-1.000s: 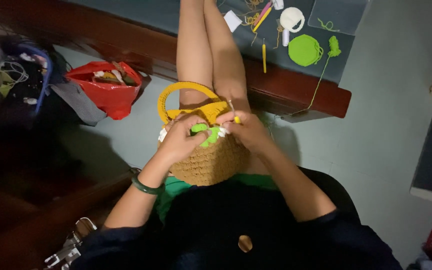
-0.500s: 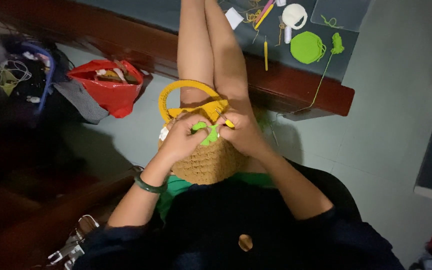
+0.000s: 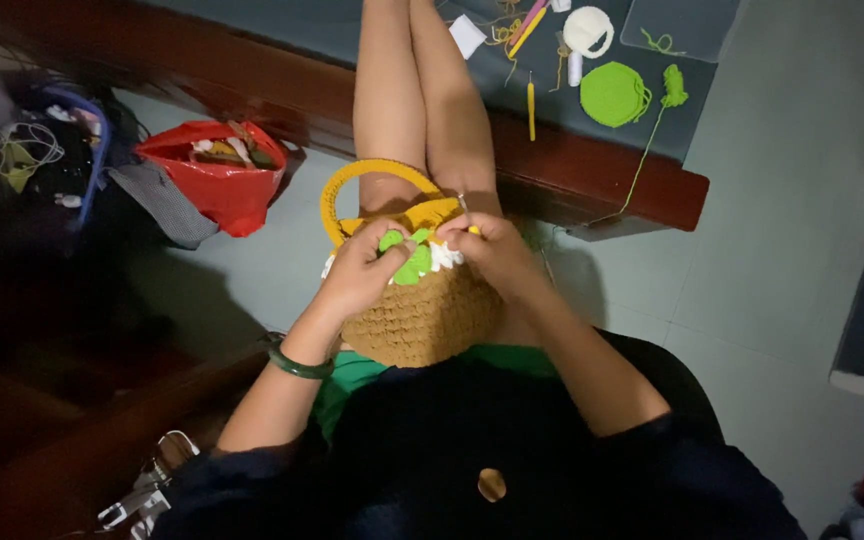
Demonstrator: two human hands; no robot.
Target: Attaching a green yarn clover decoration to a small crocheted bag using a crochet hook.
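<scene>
Left hand [image 3: 357,275] closed, pinching green leaf piece [image 3: 412,262] at top of tan crochet basket [image 3: 422,315]. Right hand [image 3: 492,250] closed on a small yellow-tipped tool at basket rim, touching white trim [image 3: 444,256]. Basket rests on lap, yellow handle [image 3: 352,180] arching over knees. Red bag [image 3: 217,180] on floor left; green yarn disc [image 3: 612,93] on table ahead.

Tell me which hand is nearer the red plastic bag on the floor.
Left. The left hand grips the crocheted basket on the side facing the red bag; the right hand holds its far side.
</scene>
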